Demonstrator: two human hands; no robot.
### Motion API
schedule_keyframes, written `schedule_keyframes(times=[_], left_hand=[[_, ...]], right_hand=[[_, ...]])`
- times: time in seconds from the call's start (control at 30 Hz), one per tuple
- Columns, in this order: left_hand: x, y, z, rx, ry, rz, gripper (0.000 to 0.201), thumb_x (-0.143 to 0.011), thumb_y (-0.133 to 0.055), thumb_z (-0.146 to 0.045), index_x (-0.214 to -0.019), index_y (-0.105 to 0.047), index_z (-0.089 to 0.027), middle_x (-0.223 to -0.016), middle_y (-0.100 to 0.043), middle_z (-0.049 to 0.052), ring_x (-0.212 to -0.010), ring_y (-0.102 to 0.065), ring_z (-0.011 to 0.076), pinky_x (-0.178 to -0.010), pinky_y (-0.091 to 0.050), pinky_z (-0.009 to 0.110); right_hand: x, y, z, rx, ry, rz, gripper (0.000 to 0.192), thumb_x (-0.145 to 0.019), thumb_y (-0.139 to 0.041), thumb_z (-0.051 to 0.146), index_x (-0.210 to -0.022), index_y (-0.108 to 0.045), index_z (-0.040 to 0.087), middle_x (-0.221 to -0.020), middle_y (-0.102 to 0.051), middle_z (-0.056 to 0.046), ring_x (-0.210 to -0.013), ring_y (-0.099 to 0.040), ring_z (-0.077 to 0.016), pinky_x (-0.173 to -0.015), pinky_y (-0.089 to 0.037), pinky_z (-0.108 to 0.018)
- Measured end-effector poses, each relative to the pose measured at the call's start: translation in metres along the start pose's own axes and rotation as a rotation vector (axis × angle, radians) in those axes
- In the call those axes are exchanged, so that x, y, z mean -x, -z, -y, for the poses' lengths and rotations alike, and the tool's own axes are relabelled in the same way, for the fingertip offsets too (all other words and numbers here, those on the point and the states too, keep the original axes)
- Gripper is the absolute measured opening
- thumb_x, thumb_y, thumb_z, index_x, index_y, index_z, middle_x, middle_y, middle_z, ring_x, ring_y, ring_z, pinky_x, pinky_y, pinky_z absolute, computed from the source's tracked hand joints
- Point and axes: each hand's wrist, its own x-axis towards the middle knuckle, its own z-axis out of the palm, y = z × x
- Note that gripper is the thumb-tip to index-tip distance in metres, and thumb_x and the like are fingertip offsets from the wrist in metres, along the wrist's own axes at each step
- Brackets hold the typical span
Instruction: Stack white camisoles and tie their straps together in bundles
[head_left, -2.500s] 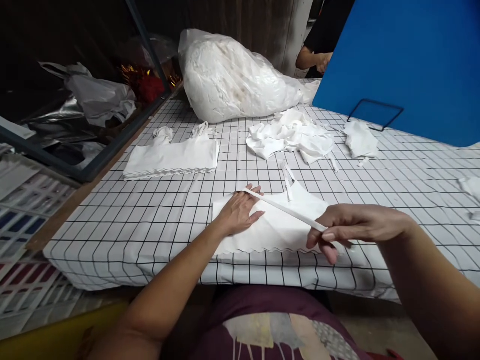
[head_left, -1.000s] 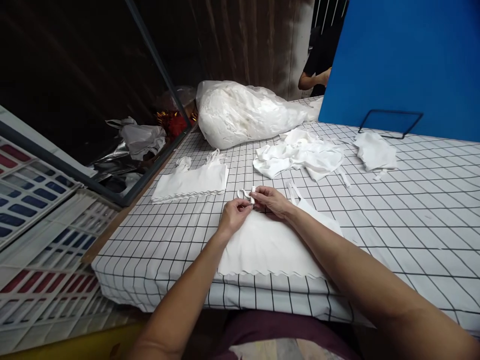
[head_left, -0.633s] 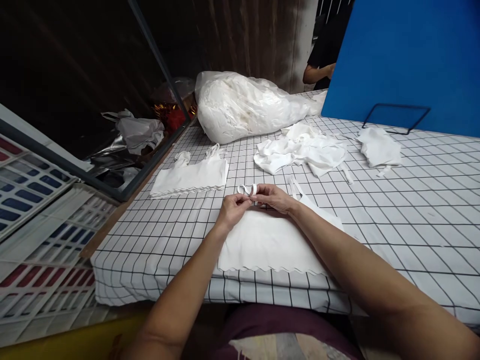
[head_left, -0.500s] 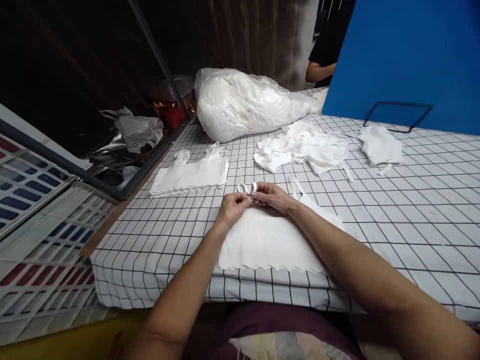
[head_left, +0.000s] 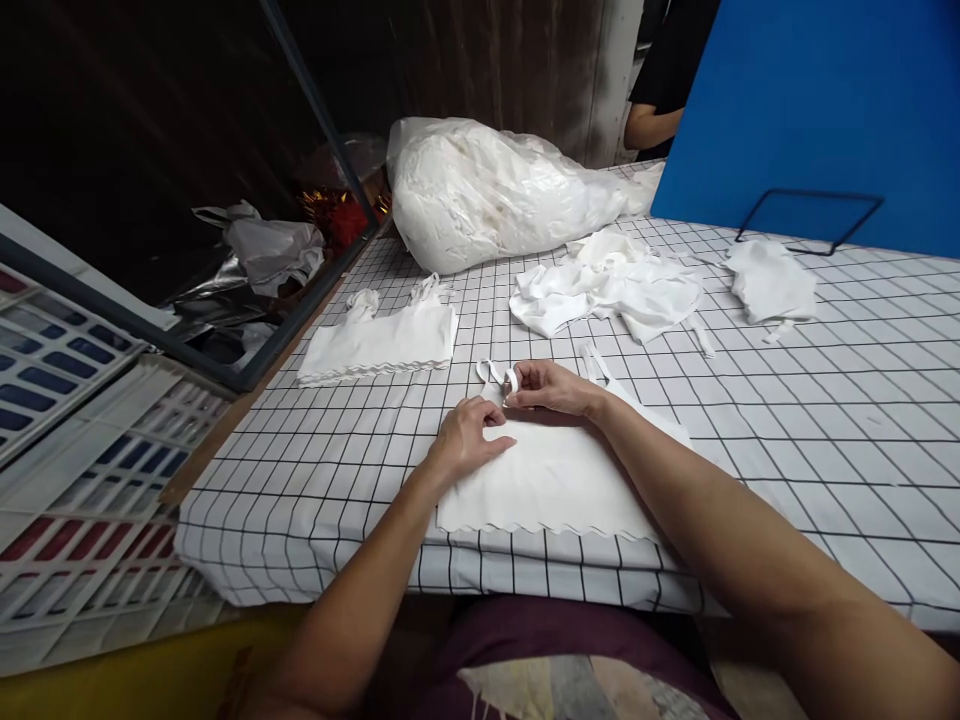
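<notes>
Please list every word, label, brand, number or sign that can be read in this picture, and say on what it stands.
None: no readable text shows anywhere.
White garment under the hands: plain, no label visible.
Checked tablecloth: grid lines only.
Blue board: blank.
Plastic bag of white cloth: no print visible.

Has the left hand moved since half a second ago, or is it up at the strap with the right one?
Yes. The left hand has dropped toward the table edge, flat on the white garment; the right hand pinches the folded strap.
</notes>
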Motion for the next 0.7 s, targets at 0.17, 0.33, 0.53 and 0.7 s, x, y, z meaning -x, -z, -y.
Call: schedule_keyframes(times=[0.17,0.33,0.53,0.7], left_hand=[[0.003,-0.006,0.003,0.028,0.009,-0.012,0.01,-0.072,-0.075,-0.025,-0.074,-0.067,-0.02,-0.08,-0.066,0.002,-0.081,-0.06,0.0188,-0.074,-0.049,0.03],[0.003,-0.009,0.004,0.066,0.022,-0.036,0.008,-0.072,-0.073,-0.025,-0.071,-0.067,-0.02,-0.078,-0.067,0.001,-0.082,-0.059,0.0177,-0.075,-0.048,0.028],[0.001,-0.009,0.004,0.075,0.101,0.001,0.009,-0.071,-0.075,-0.026,-0.071,-0.069,-0.019,-0.082,-0.069,0.002,-0.084,-0.062,0.0177,-0.079,-0.05,0.029],[-0.002,-0.004,0.001,0.032,0.145,0.047,0.012,-0.07,-0.075,-0.03,-0.071,-0.07,-0.019,-0.085,-0.07,0.003,-0.086,-0.064,0.0194,-0.08,-0.05,0.03]], right_hand=[[0.004,0.008,0.004,0.165,-0.082,0.084,0.033,-0.073,-0.079,0.034,-0.072,-0.052,0.015,-0.064,-0.051,0.006,-0.058,-0.045,-0.0067,-0.056,-0.034,-0.022],[0.006,0.009,0.009,0.304,-0.107,0.146,0.033,-0.072,-0.079,0.036,-0.071,-0.053,0.015,-0.063,-0.053,0.006,-0.058,-0.045,-0.0069,-0.054,-0.033,-0.022],[0.007,0.004,0.014,0.418,-0.089,0.154,0.026,-0.073,-0.075,0.031,-0.07,-0.055,0.015,-0.063,-0.053,0.006,-0.058,-0.044,-0.0072,-0.055,-0.032,-0.022],[0.007,0.0,0.015,0.426,-0.076,0.173,0.024,-0.073,-0.074,0.03,-0.071,-0.056,0.015,-0.061,-0.051,0.007,-0.056,-0.043,-0.007,-0.054,-0.03,-0.022]])
